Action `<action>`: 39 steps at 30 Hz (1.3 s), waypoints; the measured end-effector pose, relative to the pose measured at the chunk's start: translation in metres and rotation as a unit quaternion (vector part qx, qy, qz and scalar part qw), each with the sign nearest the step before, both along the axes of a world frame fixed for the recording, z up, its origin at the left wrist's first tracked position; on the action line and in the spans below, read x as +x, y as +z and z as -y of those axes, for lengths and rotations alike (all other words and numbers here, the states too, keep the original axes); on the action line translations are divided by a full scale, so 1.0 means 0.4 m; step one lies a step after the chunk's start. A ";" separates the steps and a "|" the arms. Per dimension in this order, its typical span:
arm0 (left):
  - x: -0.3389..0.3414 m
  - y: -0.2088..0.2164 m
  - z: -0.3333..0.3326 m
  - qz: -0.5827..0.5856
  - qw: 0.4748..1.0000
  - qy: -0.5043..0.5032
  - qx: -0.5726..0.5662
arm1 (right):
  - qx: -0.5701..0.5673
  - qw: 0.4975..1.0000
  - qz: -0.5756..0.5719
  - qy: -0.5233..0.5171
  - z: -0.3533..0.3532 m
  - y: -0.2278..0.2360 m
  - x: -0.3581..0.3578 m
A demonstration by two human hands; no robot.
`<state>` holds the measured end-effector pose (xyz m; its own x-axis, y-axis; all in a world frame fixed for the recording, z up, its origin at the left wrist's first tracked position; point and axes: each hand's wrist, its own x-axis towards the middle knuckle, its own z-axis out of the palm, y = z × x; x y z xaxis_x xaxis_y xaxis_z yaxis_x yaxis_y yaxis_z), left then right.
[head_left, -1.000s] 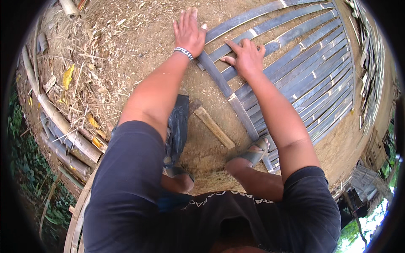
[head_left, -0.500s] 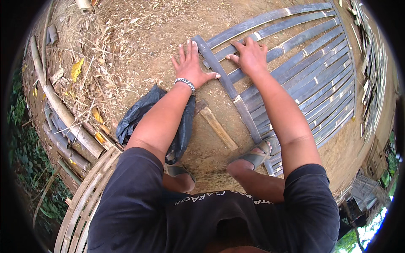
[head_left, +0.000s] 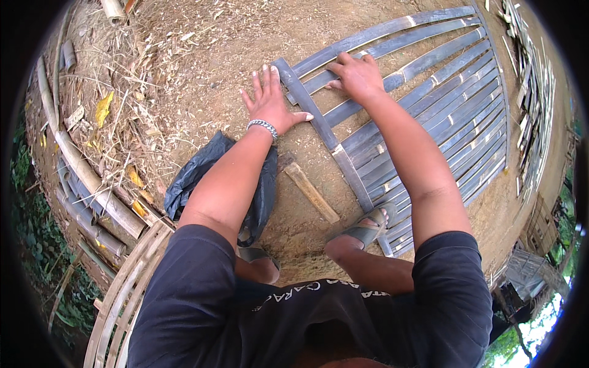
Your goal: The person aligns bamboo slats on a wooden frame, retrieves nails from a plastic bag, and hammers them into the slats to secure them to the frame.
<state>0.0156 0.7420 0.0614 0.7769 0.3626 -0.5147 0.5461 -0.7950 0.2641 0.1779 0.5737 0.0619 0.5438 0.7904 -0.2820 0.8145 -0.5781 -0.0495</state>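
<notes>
Touching the cross strip [head_left: 322, 129] at one o'clock: left hand [head_left: 270, 110], fingers spread, near twelve. Right hand [head_left: 357, 76], one o'clock: curled over slatted panel [head_left: 451, 116], two o'clock; pinch indiscernible. Uneven pressure might skew the strip. Count: hands, two; strip, one; panel, one; wooden handle [head_left: 313, 193], one; black bag [head_left: 202, 168], one.

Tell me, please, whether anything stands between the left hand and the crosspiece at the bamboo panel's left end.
Nothing visible does: the left hand is spread beside the crosspiece, reaching its edge. The wooden handle lies aside, outside that gap.
</notes>
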 end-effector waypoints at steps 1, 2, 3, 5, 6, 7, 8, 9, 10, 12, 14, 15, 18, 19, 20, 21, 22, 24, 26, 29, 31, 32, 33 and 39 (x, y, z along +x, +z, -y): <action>0.000 -0.002 0.000 0.002 1.000 -0.001 0.001 | -0.004 1.000 -0.001 0.000 0.001 0.000 0.003; -0.002 -0.003 -0.001 0.002 1.000 -0.002 0.003 | -0.007 1.000 -0.004 0.001 -0.002 0.000 0.004; -0.004 -0.006 -0.001 0.003 1.000 -0.002 0.003 | -0.010 1.000 -0.006 0.001 -0.004 -0.001 0.004; -0.004 -0.010 -0.001 0.005 1.000 -0.004 0.002 | -0.001 1.000 -0.004 0.000 -0.004 -0.004 0.005; -0.002 -0.010 -0.002 0.004 1.000 -0.001 0.000 | 0.003 1.000 -0.003 -0.001 -0.002 -0.006 0.005; -0.001 -0.008 -0.004 0.003 1.000 0.001 -0.001 | 0.015 1.000 0.000 -0.003 -0.002 -0.011 0.003; 0.005 -0.006 -0.003 0.005 1.000 0.001 -0.004 | 0.025 1.000 0.005 -0.007 0.001 -0.014 0.003; 0.007 -0.003 -0.002 0.001 1.000 0.003 -0.005 | 0.035 0.999 0.010 -0.012 0.004 -0.017 0.002; 0.003 0.001 -0.001 -0.003 1.000 0.004 -0.005 | 0.033 0.999 0.002 -0.014 0.007 -0.021 -0.001; 0.007 0.003 0.000 -0.004 1.000 0.009 -0.006 | 0.030 0.999 -0.008 -0.020 0.006 -0.011 -0.002; 0.005 0.005 -0.003 -0.007 1.000 0.006 -0.002 | 0.036 0.999 -0.020 -0.021 0.005 -0.011 -0.007; 0.005 0.008 -0.003 -0.009 1.000 0.005 0.001 | 0.039 0.999 -0.027 -0.022 0.005 -0.008 -0.006; 0.009 0.012 0.000 -0.004 1.000 0.005 0.004 | 0.025 0.999 -0.031 -0.021 0.008 -0.005 -0.004; 0.008 0.012 0.001 -0.003 1.000 0.004 0.003 | 0.022 0.999 -0.032 -0.021 0.009 -0.005 -0.004; 0.008 0.012 0.002 -0.003 1.000 0.005 0.003 | 0.005 0.999 -0.040 -0.026 0.006 0.010 -0.005; 0.010 0.014 0.004 -0.004 1.000 0.005 0.005 | 0.009 0.999 -0.041 -0.027 0.007 0.011 -0.005; 0.012 0.019 0.007 -0.005 1.000 0.005 0.006 | 0.013 0.999 -0.041 -0.027 0.011 0.005 -0.005; 0.014 0.015 0.007 -0.007 1.000 0.008 0.003 | 0.004 0.998 -0.049 -0.029 0.007 0.018 -0.006; 0.013 0.021 0.009 -0.010 1.000 0.010 0.000 | 0.016 0.998 -0.045 -0.032 0.008 0.009 -0.015; 0.015 0.025 0.013 -0.009 1.000 0.007 -0.002 | 0.037 0.997 -0.043 -0.045 0.020 0.001 -0.024; 0.015 0.024 0.013 -0.013 1.000 0.006 -0.001 | 0.054 0.996 -0.037 -0.054 0.026 -0.007 -0.033; 0.018 0.021 0.013 -0.015 1.000 -0.001 -0.005 | 0.063 0.994 -0.031 -0.081 0.030 -0.011 -0.036; 0.017 0.024 0.006 -0.024 1.000 -0.001 0.001 | 0.081 0.991 -0.033 -0.100 0.026 -0.017 -0.046; 0.007 0.008 -0.006 -0.008 1.000 -0.003 0.001 | 0.151 0.957 -0.044 -0.245 -0.081 0.013 -0.115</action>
